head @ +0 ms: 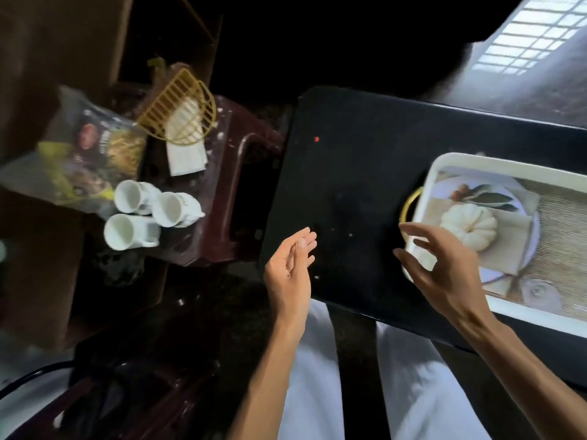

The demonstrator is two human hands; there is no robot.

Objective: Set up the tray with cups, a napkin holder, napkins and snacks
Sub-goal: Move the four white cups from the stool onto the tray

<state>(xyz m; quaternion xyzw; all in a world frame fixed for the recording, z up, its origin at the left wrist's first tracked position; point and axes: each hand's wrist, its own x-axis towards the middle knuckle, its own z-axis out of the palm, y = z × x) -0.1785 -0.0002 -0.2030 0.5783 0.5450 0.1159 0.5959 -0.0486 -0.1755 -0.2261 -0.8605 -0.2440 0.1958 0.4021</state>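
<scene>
While hovering over black table (349, 173), hold nothing: left hand (290, 271) fingers straight, right hand (444, 274) spread above tray (508, 168) corner. Well apart on brown stool (241, 173): three lying cups (173, 209), napkin holder (178, 106), napkins (187, 157), snack bag (95, 144).

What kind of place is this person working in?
Probably a dimly lit room in a home: a barred window, a maroon plastic stool holding white cups and a snack bag, and a serving tray on a black table.

A black table (349, 173) stands beside a maroon plastic stool (228, 192), with a barred window (533, 36) beyond
</scene>
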